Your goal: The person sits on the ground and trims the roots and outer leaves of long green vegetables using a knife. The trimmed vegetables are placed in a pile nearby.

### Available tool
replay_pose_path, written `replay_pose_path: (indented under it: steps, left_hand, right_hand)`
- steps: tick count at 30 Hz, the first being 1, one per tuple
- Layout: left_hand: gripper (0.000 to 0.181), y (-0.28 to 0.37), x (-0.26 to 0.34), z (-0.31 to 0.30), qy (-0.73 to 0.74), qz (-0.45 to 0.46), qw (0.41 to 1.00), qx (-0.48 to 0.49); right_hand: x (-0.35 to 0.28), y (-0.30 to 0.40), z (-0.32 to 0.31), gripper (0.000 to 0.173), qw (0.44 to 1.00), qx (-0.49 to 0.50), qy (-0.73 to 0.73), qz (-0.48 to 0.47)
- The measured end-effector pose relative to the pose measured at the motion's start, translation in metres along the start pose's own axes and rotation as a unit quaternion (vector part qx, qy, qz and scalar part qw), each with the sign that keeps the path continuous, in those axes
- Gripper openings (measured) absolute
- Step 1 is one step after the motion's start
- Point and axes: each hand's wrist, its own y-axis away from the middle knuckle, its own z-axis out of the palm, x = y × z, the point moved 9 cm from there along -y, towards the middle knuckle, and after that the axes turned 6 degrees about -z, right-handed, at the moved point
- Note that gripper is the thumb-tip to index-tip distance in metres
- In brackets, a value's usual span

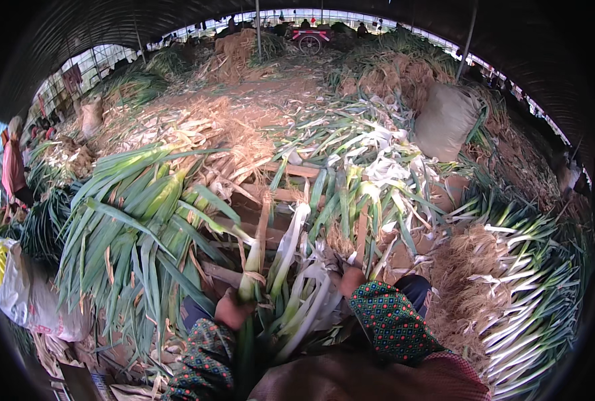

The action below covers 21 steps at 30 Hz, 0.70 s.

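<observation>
My left hand (234, 309) is closed around the stalk of a large green onion (249, 273), low in front of me. Its pale upper part points up and away, and leaves run down below the hand. To the right, my right hand (351, 281) is at a fibrous root end (339, 239); its fingers are partly hidden, so its grip is unclear. Peeled white stalks and loose skins (310, 295) lie between the hands. A big heap of untrimmed green onions (142, 220) spreads on the left, over a wooden frame (287, 194).
Cleaned green onions (518, 321) lie in a long row at the right, roots inward. Leaf scraps and peelings (377, 150) cover the ground ahead. A stuffed white sack (447, 122) stands back right, plastic bags (37, 295) at left. Another person (14, 165) is at the far left.
</observation>
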Motion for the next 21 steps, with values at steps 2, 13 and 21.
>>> replay_pose_path:
  steps: [2, 13, 21]
  left_hand:
    - [0.057, 0.001, -0.009, 0.015, -0.047, -0.016, 0.999, 0.013]
    - [0.055, 0.003, -0.001, 0.024, -0.139, -0.065, 0.988, 0.006]
    - [0.074, 0.010, 0.008, 0.037, -0.255, -0.118, 0.959, -0.035]
  right_hand:
    - [-0.035, 0.018, -0.017, 0.043, 0.999, -0.017, -0.020, -0.045]
    - [-0.163, 0.057, -0.033, 0.038, 0.966, -0.194, -0.090, -0.148]
    - [-0.167, 0.054, -0.026, 0.035, 0.957, -0.232, -0.045, -0.169]
